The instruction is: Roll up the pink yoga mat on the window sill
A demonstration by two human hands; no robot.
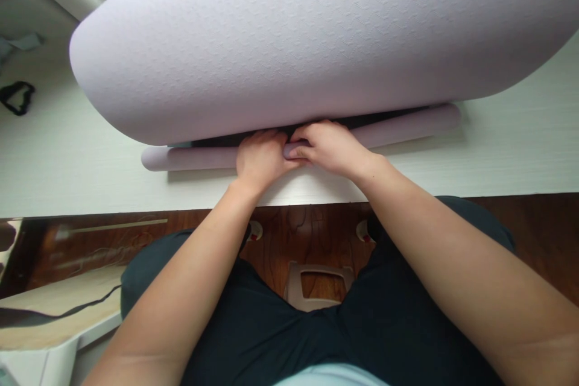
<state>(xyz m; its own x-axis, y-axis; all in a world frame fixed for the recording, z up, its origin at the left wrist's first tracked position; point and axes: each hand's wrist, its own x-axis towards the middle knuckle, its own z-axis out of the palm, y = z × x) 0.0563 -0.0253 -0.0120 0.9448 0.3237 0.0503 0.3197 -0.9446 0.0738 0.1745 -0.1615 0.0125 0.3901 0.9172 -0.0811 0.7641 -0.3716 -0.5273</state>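
Note:
A pale lilac foam mat (289,30) lies on the white table (90,181), its near end rolled into a tight tube (194,158) along the table's front. The loose part of the mat bulges up and over the roll, filling the upper view. My left hand (260,160) and my right hand (328,148) sit side by side at the middle of the roll. Both have their fingers curled round the tube and tucked under the overhanging mat. A dark strip shows between the roll and the overhanging sheet.
A black strap (17,98) lies on the table at the far left. Below the table edge are my legs in dark trousers (280,325), a wooden floor (316,235) and a plastic stool (319,286). A cable (67,312) runs over a low beige surface at the lower left.

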